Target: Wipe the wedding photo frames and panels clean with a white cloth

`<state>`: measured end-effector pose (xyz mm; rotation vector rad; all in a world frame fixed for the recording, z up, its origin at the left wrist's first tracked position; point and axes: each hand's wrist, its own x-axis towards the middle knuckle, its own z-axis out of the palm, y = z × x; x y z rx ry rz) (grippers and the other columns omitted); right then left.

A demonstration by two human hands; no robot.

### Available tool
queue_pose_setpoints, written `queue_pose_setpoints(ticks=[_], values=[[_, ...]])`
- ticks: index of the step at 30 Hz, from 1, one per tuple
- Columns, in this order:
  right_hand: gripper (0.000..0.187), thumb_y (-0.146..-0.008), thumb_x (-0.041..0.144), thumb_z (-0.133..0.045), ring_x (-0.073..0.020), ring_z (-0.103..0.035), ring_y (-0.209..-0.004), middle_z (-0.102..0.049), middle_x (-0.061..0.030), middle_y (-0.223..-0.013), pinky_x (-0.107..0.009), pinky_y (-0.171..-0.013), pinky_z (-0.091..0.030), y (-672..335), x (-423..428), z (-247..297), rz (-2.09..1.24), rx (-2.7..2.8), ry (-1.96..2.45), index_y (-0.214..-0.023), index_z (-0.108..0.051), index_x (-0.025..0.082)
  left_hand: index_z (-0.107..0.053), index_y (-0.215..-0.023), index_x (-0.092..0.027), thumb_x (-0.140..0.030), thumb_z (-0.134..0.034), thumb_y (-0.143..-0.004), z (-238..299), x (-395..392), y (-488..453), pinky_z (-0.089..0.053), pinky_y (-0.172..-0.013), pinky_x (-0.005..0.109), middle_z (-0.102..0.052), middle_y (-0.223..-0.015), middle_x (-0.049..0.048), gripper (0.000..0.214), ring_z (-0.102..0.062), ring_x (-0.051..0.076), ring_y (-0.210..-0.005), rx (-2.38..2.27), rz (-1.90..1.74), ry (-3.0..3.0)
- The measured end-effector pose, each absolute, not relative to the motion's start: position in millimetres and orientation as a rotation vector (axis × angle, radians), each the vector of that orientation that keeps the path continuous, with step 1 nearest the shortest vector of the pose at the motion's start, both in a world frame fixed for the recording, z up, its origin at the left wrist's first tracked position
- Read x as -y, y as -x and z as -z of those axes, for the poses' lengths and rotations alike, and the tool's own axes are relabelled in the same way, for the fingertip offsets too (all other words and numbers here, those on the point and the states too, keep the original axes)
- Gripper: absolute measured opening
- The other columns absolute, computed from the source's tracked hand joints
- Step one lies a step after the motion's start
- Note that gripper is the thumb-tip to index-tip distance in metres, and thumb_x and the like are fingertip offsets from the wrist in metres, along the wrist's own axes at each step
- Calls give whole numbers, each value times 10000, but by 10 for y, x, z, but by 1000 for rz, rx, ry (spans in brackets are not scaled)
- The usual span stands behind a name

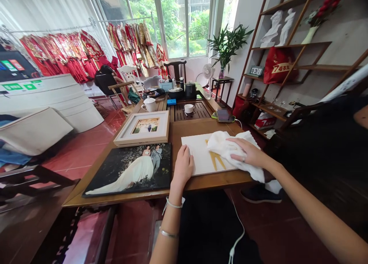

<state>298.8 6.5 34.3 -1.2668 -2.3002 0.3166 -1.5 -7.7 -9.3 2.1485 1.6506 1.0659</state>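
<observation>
A flat white board (200,156) lies at the front edge of the wooden table, with a gold shape (216,159) partly showing on it. My left hand (184,163) grips the board's left edge, its fingers curled against the side. In my right hand (248,153) is a bunched white cloth (222,144), pressed over the right part of the board and hanging past the table edge. Left of the board lies a dark wedding photo panel (126,170). Behind that panel rests a white picture frame (163,128) with a smaller photo inside.
Farther back on the table (198,127) are a slatted tea tray (179,112), a white cup (189,109), a lidded mug (149,104) and a phone (225,116) on a cable. Shelves (258,49) stand at right. A person's shoe (261,195) shows below the table.
</observation>
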Motion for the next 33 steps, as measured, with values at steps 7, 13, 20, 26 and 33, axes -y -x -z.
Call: queue_pose_setpoints(ticks=[7, 13, 20, 26, 33], values=[[556, -817, 439, -582, -325, -541, -1206, -588, -125, -1317, -497, -1024, -420, -2682, -857, -317, -252, 2166, 1368, -1318, -496, 214, -505, -1330, -80, -216, -384, -907, 94, 75, 29, -299, -1183, 473, -477, -1448, 205, 460, -398, 291, -1398, -1666, -1052, -2146], [543, -816, 407, -586, -323, -557, -1175, -607, -117, -1279, -495, -1007, -431, -2612, -1046, -299, -250, 2111, 1413, -1317, -501, 217, -498, -1338, -83, -211, -382, -905, 89, 74, 25, -290, -1188, 465, -467, -1457, 205, 466, -391, 281, -1403, -1662, -1048, -2133], [531, -849, 428, -529, -330, -540, -1188, -582, -134, -1293, -503, -1015, -423, -2683, -457, -269, -202, 2116, 1371, -1331, -473, 214, -489, -1345, -46, -211, -380, -907, 66, 92, 4, -277, -1195, 450, -450, -1469, 218, 480, -366, 288, -1419, -1678, -1008, -2126], [539, -875, 448, -536, -332, -531, -1202, -572, -121, -1308, -527, -1029, -411, -2787, 284, -275, -168, 2206, 1262, -1374, -436, 272, -486, -1345, -45, -202, -371, -907, 58, 95, -16, -285, -1188, 475, -450, -1467, 230, 479, -369, 297, -1417, -1686, -1012, -2128], [536, -871, 459, -542, -330, -517, -1226, -560, -110, -1342, -525, -1029, -416, -2792, 214, -301, -217, 2249, 1256, -1369, -452, 282, -486, -1348, -48, -207, -363, -912, 71, 89, -11, -285, -1191, 458, -449, -1468, 227, 480, -366, 289, -1420, -1691, -1021, -2127]])
